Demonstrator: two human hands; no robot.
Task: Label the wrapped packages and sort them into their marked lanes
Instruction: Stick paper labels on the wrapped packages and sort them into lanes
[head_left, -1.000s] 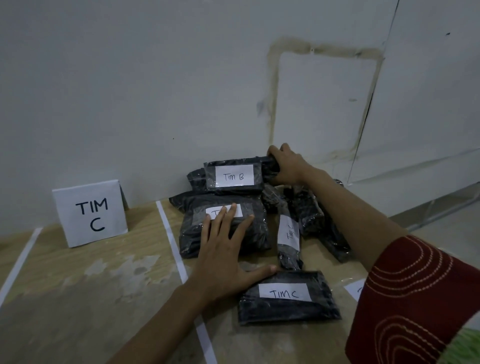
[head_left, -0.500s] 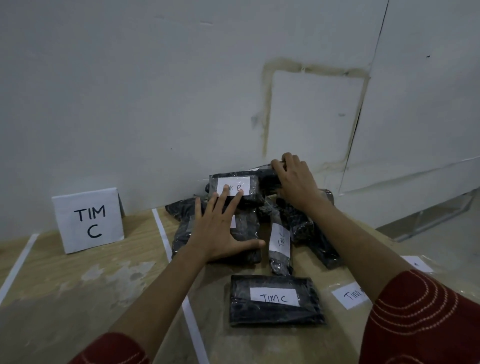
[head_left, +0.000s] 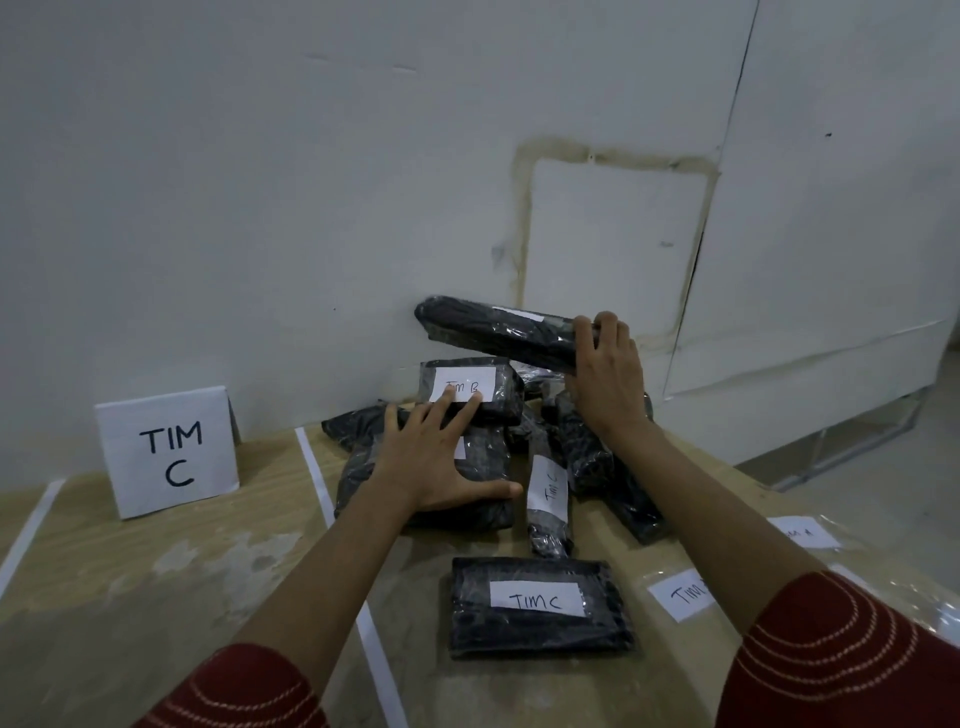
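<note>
Black wrapped packages are piled against the wall. My right hand (head_left: 605, 374) grips one end of a black package (head_left: 493, 328) and holds it in the air above the pile. My left hand (head_left: 441, 462) lies flat, fingers spread, on a large package (head_left: 358, 467) in the pile, its fingertips touching the "TIM B" package (head_left: 498, 379). A narrow package labelled "TIM C" (head_left: 548, 493) leans in the pile. Nearer to me a flat "TIM C" package (head_left: 540, 605) lies on the table.
A folded white sign "TIM C" (head_left: 166, 452) stands at the back of the left lane. White tape lines (head_left: 317, 478) mark the lanes on the wooden table (head_left: 156, 571). Loose paper labels (head_left: 680, 595) lie at the right, near the table's edge.
My right hand has lifted a black package up off the top of the pile. My left hand slid forward over the large package toward the "TIM B" one.
</note>
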